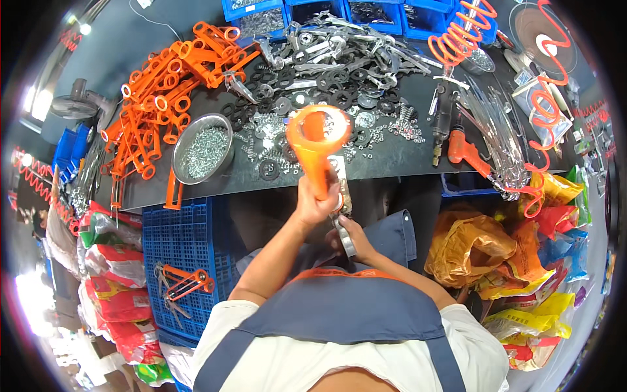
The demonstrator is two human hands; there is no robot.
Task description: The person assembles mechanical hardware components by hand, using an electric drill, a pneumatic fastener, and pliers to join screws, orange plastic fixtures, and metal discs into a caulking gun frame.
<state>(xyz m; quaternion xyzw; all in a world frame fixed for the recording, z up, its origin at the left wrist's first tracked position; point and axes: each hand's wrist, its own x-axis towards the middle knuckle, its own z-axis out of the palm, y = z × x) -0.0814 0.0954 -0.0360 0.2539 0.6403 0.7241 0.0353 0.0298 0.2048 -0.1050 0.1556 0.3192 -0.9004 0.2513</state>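
My left hand (315, 204) is closed round the narrow lower part of an orange ring-ended tool body (313, 170), its ring tilted up above the bench edge. Close beside it, my right hand (356, 239) grips a grey metal lever (345, 238) that reaches up against the orange body. Fingers hide where the two parts meet, so I cannot tell whether they are joined. Beyond the ring, black washers (269, 170) and small shiny nuts and springs (269, 124) lie scattered on the dark bench (392, 160).
Orange tool bodies (157, 98) are heaped at left, beside a steel bowl (227, 155) of small screws. Metal levers (326, 49) pile up before blue bins (375, 27). An orange-handled air tool (465, 151) and coiled red hose (457, 42) are at right. A blue crate (176, 242) stands lower left.
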